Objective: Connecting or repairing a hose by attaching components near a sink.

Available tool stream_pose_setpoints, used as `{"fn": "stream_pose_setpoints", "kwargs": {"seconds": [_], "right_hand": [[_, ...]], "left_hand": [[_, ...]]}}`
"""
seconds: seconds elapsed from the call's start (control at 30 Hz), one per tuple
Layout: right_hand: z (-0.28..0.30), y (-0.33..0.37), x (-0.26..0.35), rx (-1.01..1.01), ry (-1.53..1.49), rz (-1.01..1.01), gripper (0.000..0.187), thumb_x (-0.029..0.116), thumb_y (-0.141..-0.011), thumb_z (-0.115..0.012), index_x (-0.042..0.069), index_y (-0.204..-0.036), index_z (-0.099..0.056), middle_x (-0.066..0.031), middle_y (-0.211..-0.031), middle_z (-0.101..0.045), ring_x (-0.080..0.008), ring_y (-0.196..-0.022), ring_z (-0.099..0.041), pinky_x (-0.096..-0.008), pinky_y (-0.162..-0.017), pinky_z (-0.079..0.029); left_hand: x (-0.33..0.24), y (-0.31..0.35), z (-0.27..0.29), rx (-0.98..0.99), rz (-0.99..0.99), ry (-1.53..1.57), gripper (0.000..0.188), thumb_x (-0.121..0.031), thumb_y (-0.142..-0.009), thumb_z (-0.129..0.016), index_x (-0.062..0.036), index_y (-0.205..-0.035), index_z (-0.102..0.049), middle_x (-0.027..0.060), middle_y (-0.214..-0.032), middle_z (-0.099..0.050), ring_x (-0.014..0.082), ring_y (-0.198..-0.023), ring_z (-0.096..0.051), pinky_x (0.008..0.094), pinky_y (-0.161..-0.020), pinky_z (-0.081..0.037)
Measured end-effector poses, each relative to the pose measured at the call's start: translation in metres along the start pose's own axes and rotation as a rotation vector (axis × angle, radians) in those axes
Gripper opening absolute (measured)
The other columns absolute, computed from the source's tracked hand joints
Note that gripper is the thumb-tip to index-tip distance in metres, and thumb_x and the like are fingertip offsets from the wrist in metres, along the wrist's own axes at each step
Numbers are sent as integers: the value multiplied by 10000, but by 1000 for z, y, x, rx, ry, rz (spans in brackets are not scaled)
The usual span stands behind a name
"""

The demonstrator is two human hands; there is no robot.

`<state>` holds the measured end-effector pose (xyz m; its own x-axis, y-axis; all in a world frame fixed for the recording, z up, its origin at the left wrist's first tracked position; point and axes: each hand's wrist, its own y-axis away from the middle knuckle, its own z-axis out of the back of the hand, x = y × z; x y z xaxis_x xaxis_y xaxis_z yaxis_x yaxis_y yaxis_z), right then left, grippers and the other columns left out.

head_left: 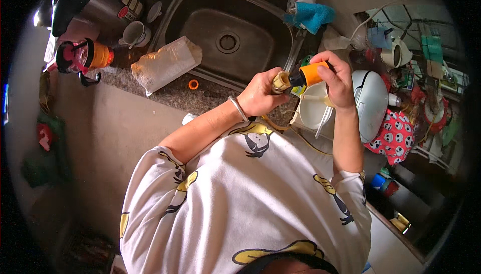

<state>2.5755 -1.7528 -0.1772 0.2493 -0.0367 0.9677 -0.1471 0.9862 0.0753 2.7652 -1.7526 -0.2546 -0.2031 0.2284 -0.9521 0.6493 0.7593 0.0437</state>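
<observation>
My left hand (257, 95) is closed around a brass-coloured tubular fitting (281, 79), its open end turned to the right. In my right hand (338, 83) is an orange and black hose connector (313, 74), gripped between thumb and fingers. The connector's black end is close to the mouth of the brass fitting; whether they touch I cannot tell. Both hands are over the counter's front edge, at the sink's near right corner. On the counter lie an orange ring (193, 84) and a smaller dark ring (206, 93).
Behind my hands is a steel sink (175, 11). A crumpled clear plastic bag (168, 66) lies at its near left, with a mug (135, 34) beyond. A blue cloth (314, 17) hangs at the back right. To the right stand a white bowl (311, 114) and a white rounded appliance (372, 104).
</observation>
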Motion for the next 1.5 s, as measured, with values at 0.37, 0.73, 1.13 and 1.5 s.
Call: {"fn": "stream_pose_setpoints", "kwargs": {"seconds": [0.37,0.73,1.13,1.5], "right_hand": [[-12,9,32,0,426,98,209,183,-770,-630,15,-857,-542,-24,-692,-532,-71,-642,-481,-217,-592,-403],[-10,30,29,-95,125,187,210,164,-775,-601,4,-895,-535,-50,-831,-532,-100,-756,-488,-220,-683,-387],[-48,6,19,-213,188,112,167,186,-852,-555,22,-877,-543,26,-732,-494,-22,-635,-410,-169,-545,-339],[-43,-19,27,-108,-230,-166,200,215,-868,-526,16,-869,-551,-50,-748,-586,-108,-602,-593,-222,-548,-511]], "left_hand": [[4,7,-3,-90,-116,-292,251,-4,-629,-639,4,-832,-491,187,-684,-566,338,-696,-585,355,-599,-451],[-1,4,0,-69,-191,-459,260,-6,-648,-623,8,-877,-500,193,-715,-566,364,-723,-582,363,-600,-448],[-5,7,2,-30,-250,-506,298,-16,-612,-589,9,-885,-472,212,-719,-561,402,-719,-546,422,-609,-437],[15,9,9,-39,-352,-443,268,-32,-643,-626,-24,-877,-495,163,-706,-555,353,-674,-570,364,-584,-452]]}}
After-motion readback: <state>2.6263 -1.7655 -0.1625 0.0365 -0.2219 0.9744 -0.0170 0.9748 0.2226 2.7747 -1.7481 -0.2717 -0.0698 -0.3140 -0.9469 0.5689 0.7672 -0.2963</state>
